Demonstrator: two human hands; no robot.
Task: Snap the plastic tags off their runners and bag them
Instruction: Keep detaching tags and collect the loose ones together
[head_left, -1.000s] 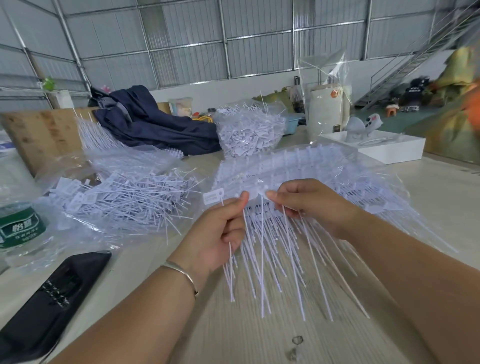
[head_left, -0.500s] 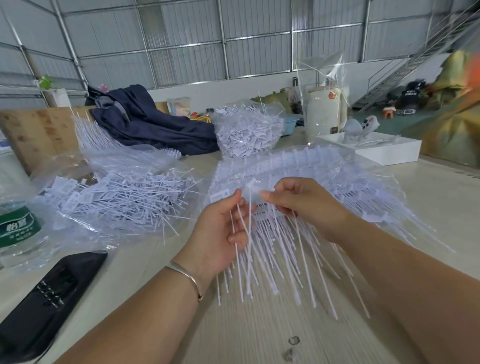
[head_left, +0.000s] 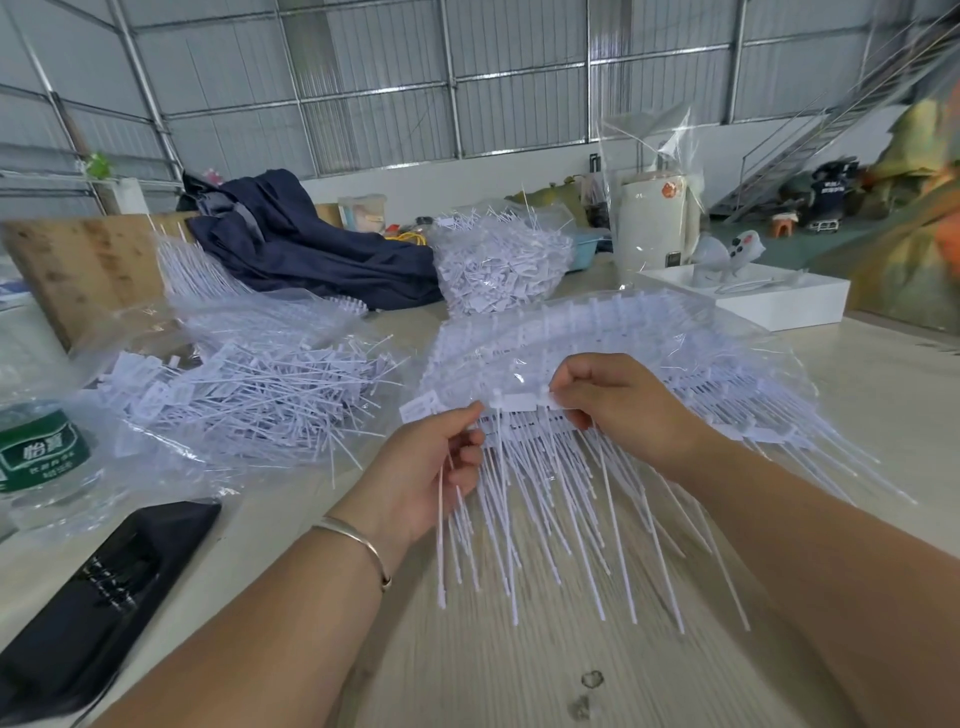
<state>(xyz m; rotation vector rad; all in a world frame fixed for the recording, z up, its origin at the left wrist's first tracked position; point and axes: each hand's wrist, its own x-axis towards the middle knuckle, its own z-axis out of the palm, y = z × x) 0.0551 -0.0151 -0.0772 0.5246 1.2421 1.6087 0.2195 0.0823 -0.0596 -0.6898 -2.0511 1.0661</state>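
Bare forearms, no sleeves; thin silver bangle (head_left: 358, 545) at the left wrist.

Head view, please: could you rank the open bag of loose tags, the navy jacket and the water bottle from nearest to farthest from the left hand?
From the left hand:
1. Open bag of loose tags, just to its left on the table.
2. Water bottle, at the far left edge.
3. Navy jacket, at the back of the table, left of centre.

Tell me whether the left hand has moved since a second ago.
Yes. The left hand has drawn left, away from the right hand, judged against the white box.
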